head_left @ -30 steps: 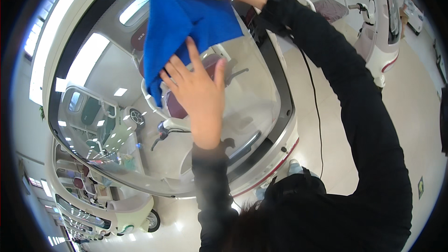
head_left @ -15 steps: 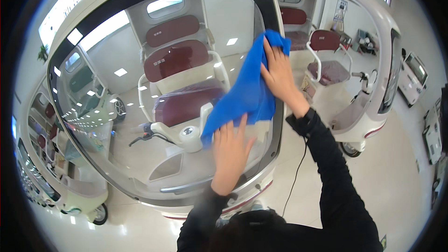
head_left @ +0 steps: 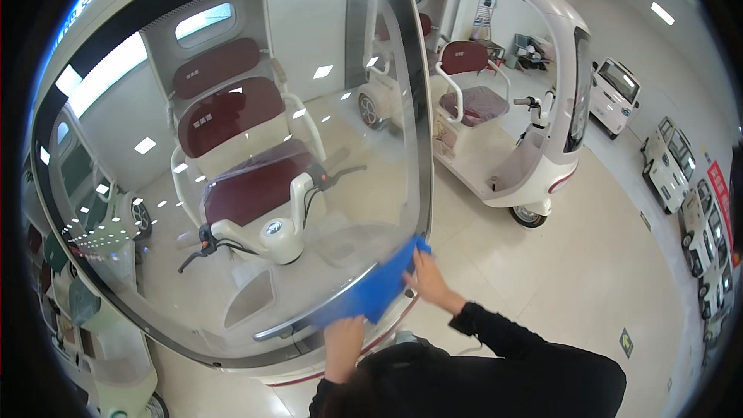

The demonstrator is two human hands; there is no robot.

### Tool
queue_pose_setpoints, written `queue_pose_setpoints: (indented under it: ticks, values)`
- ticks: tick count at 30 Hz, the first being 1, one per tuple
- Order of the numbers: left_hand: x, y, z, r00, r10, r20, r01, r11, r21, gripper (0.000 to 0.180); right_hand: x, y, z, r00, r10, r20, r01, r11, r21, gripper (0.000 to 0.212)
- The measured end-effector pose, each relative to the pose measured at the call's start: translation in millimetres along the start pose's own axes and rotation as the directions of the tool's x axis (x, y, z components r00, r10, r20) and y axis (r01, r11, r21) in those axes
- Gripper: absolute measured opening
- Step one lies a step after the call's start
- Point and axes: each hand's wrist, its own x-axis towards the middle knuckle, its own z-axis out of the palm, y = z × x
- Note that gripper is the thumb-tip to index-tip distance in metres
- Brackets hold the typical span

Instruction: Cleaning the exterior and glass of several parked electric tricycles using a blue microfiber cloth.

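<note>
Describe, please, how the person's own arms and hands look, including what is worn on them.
Long sleeves, black: the right sleeve is loose and creased, ending near the wrist; the left sleeve shows only a little. The fingers wear no gloves. Any rings are too small to tell.

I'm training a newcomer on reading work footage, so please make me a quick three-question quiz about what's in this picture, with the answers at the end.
1. Multiple choice: What does the right hand touch?
A) A sponge
B) A blue cloth
C) A brush

2. True or false: The handlebar is seen through the windshield.

3. Short answer: What colour is the seat just behind that handlebar?

Key:
1. B
2. True
3. Dark red
</note>
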Motion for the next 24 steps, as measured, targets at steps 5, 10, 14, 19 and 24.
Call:
queue_pose_setpoints:
  ticks: [5,10,14,19,24]
  values:
    - [-51.0,-41.0,-20.1,0.998,0.007,0.055,-0.009,1.0,0.03,0.009,-25.6,-56.7,22.4,0.985,0.126,0.12,-0.145,0.975,0.169,0.086]
    - [-62.7,-71.4,-65.9,0.977,-0.192,-0.088,0.174,0.968,-0.181,0.027,42.7,-145.7,-20.1,0.989,-0.125,-0.084,0.13,0.99,0.056,0.089]
    - [-61.8,-109.9,-108.5,0.941,-0.182,-0.285,0.129,0.973,-0.193,0.028,81.0,-225.7,-50.2,0.957,-0.287,-0.035,0.286,0.958,-0.032,0.088]
    - [-87.5,-141.8,-140.8,0.877,-0.286,-0.386,0.239,0.957,-0.166,0.028,110.9,-318.3,-42.5,0.842,-0.516,-0.156,0.509,0.857,-0.084,0.087]
    - [-121.4,-159.5,-124.8,0.729,-0.568,-0.382,0.448,0.818,-0.361,0.031,113.4,-379.9,-13.6,0.734,-0.667,-0.126,0.659,0.745,-0.107,0.089]
